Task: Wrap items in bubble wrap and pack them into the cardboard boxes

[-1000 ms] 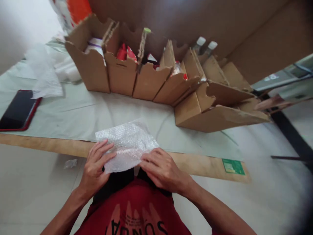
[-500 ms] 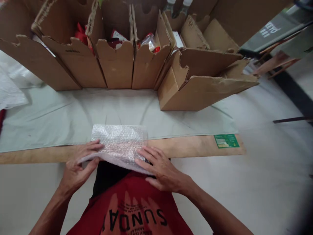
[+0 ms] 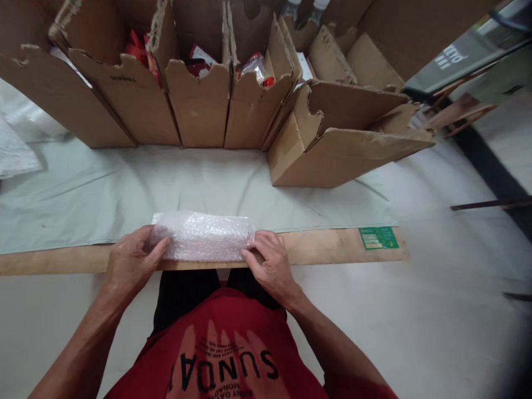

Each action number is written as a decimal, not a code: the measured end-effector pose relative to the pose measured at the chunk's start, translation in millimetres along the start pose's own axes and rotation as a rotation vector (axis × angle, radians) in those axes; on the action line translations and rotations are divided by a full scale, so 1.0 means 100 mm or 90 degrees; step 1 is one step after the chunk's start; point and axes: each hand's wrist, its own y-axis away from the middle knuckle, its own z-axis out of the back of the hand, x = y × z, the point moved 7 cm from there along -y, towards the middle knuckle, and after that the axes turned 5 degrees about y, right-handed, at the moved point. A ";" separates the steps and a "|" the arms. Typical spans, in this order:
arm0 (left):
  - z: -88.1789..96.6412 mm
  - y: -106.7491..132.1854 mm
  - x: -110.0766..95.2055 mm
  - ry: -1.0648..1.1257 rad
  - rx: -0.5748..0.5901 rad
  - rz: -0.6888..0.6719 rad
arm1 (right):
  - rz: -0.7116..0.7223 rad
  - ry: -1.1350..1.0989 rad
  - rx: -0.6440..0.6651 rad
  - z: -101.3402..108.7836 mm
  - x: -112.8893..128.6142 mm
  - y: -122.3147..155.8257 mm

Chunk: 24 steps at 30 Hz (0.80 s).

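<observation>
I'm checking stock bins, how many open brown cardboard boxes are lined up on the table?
5 visible: far-left box, second box, middle box, fourth box, and tipped box on the right. More may hide behind or off-frame.

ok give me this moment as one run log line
left hand: grips left end of bubble wrap bundle | right hand: grips right end | bundle: at table edge | behind: cardboard boxes

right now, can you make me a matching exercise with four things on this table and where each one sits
Things:
1. bubble wrap bundle
2. green card
3. tipped cardboard box
4. pale sheet

Places:
A. lying on its side, right end of the box row
B. between the left hand and right hand
C. spread under the boxes
D. on the wooden board's right end

Pairs: 1-B, 2-D, 3-A, 4-C
</observation>
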 end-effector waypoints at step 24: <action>0.11 0.12 0.15 -0.078 -0.102 -0.037 | -0.011 0.075 0.038 -0.19 -0.09 -0.47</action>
